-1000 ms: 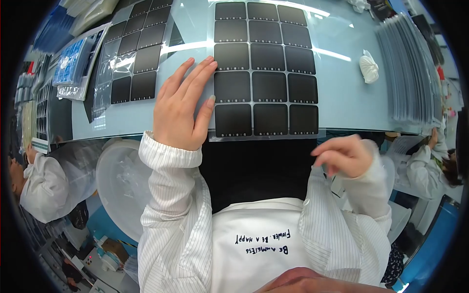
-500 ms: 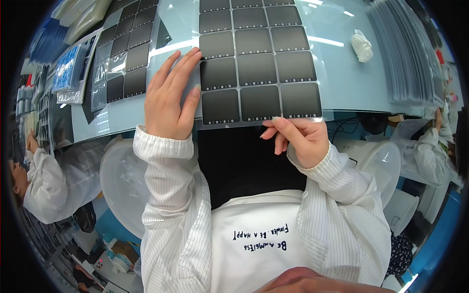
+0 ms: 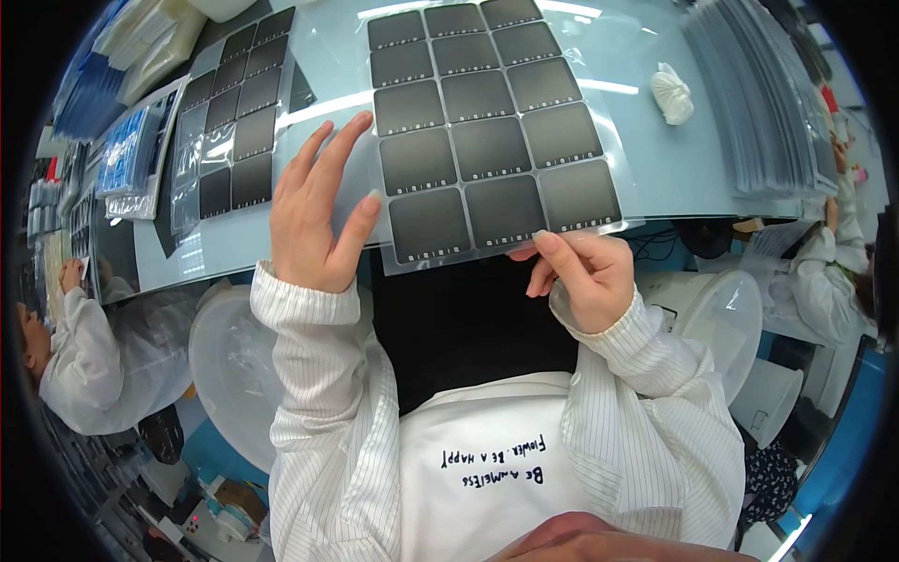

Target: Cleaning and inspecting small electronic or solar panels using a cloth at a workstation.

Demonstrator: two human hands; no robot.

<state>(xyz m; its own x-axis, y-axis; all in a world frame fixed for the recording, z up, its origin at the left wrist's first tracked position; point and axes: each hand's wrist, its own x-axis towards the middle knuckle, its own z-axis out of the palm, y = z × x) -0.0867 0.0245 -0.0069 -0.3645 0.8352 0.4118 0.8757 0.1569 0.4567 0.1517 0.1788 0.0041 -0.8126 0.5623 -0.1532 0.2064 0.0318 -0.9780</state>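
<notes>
A clear plastic sheet (image 3: pixel 492 150) with a grid of black rounded rectangles lies in front of me on the glass-topped table. Its near edge sticks out past the table edge and sits slightly askew. My right hand (image 3: pixel 592 279) pinches that near edge toward the right corner, thumb on top and fingers partly hidden underneath. Beside the sheet's left edge, my left hand (image 3: pixel 314 220) is open with fingers spread; it appears to hold nothing.
Another sheet of black rectangles (image 3: pixel 239 112) lies to the left, near blue-and-white packets (image 3: pixel 129 155). A tall stack of clear sheets (image 3: pixel 763 98) stands at the right, beside a crumpled white bundle (image 3: pixel 670 94). White tubs (image 3: pixel 234 375) flank me; other people work at both sides.
The sheet has shifted toward me and turned slightly, its near edge hanging farther over the table edge. My left hand has moved off its left edge. The right hand has closed on the near edge.
</notes>
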